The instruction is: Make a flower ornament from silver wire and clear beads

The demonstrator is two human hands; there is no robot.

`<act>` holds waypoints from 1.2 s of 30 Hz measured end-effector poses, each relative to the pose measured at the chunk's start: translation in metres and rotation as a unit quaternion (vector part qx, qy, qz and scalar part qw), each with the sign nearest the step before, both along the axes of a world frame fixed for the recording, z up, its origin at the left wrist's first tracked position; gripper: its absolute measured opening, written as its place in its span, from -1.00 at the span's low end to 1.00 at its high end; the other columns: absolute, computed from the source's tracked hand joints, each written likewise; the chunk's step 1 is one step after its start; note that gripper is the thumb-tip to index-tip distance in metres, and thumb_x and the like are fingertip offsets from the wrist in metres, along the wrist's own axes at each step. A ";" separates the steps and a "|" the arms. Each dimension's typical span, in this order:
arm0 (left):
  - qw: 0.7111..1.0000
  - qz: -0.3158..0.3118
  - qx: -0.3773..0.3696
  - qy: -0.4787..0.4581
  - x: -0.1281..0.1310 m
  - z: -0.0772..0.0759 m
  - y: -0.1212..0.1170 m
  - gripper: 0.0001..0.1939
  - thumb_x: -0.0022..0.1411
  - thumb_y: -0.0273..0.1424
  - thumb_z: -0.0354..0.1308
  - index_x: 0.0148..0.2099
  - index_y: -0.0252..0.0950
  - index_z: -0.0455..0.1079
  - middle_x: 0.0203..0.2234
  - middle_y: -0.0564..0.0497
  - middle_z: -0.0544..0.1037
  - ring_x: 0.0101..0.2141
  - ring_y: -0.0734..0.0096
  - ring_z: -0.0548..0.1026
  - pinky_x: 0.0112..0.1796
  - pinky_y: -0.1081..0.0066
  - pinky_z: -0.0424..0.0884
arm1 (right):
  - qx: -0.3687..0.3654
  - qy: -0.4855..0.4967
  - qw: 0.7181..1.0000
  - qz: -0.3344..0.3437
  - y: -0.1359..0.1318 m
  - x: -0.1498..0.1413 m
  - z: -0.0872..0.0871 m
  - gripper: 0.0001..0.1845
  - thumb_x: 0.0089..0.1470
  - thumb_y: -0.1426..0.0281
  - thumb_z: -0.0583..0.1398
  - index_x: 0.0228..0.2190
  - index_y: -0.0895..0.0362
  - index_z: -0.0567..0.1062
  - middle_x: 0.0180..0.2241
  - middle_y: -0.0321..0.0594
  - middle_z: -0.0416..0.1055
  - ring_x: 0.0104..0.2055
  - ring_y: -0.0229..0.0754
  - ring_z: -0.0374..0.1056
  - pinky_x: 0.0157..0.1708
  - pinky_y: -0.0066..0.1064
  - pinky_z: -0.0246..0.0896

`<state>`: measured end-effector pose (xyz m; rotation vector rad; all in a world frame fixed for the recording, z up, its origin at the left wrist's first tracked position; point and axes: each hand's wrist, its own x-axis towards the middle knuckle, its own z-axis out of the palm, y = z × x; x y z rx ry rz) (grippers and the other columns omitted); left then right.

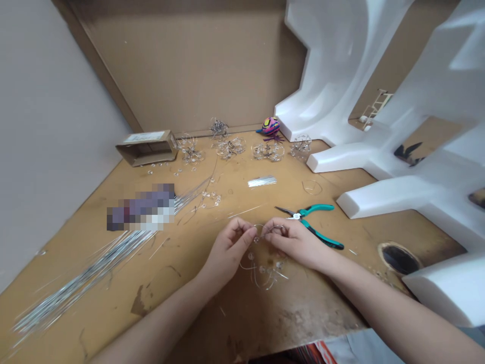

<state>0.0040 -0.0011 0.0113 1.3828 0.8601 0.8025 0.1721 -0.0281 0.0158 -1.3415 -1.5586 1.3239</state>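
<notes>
Close together at the middle of the table, my left hand and my right hand pinch a thin silver wire strung with clear beads. This beaded wire curls in loops below my fingers, over the tabletop. Both hands are closed, thumb against fingers. Just beyond my right hand lie teal-handled pliers, their jaws pointing left. Past my left hand is a loose group of clear beads on wire. A short bundle of cut wires lies farther back.
A long bundle of straight wires runs along the left, beside a blurred-out item. An open cardboard box and several beaded wire pieces stand at the back. White moulded structures and a round hole are at right.
</notes>
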 end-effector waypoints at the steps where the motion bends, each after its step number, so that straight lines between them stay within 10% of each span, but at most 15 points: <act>1: 1.000 0.001 -0.011 -0.010 0.000 0.000 0.000 -0.81 0.15 -0.27 0.04 -0.41 -0.28 0.20 -0.54 0.14 0.30 -0.54 0.59 0.27 -0.48 0.53 0.26 | -0.009 0.014 1.000 0.003 0.000 0.000 0.001 -0.88 -0.01 0.37 0.05 -0.42 0.14 0.35 -0.67 -0.44 0.16 -0.64 -0.38 0.17 -0.60 -0.52 0.06; 21: 0.993 0.031 -0.105 -0.052 0.003 -0.004 -0.001 -0.80 0.07 -0.30 0.10 -0.47 -0.30 0.21 -0.57 0.13 0.38 -0.57 0.60 0.27 -0.48 0.54 0.20 | -0.055 0.097 0.994 0.018 -0.003 -0.005 0.007 -0.91 -0.03 0.42 0.06 -0.50 0.15 0.34 -0.64 -0.36 0.32 -0.54 -0.33 0.22 -0.43 -0.45 0.08; 29: 0.999 0.001 -0.040 -0.034 -0.004 0.004 0.004 -0.80 0.08 -0.32 0.11 -0.48 -0.31 0.21 -0.59 0.14 0.37 -0.53 0.59 0.27 -0.43 0.53 0.19 | 0.011 -0.043 0.999 -0.006 -0.008 0.009 0.016 -0.70 0.03 0.23 0.05 -0.26 0.16 0.37 -0.44 -0.23 0.39 -0.42 -0.25 0.29 -0.36 -0.37 0.18; 32: 0.999 -0.021 -0.021 -0.036 -0.008 0.003 0.007 -0.80 0.09 -0.32 0.11 -0.48 -0.31 0.22 -0.58 0.12 0.37 -0.53 0.58 0.28 -0.42 0.53 0.19 | 0.141 -0.264 0.952 -0.068 -0.015 0.034 0.021 -0.61 0.03 0.17 0.05 -0.14 0.11 0.37 -0.27 -0.15 0.40 -0.26 -0.15 0.30 -0.22 -0.26 0.16; 36: 0.995 -0.071 -0.031 -0.062 -0.011 0.000 0.009 -0.80 0.09 -0.29 0.11 -0.45 -0.30 0.24 -0.56 0.11 0.41 -0.50 0.56 0.33 -0.38 0.51 0.22 | 0.203 -0.534 0.820 -0.041 -0.022 0.068 0.021 -0.41 -0.10 0.11 0.13 -0.05 0.15 0.33 -0.05 0.03 0.28 -0.02 0.10 0.14 -0.09 -0.09 0.03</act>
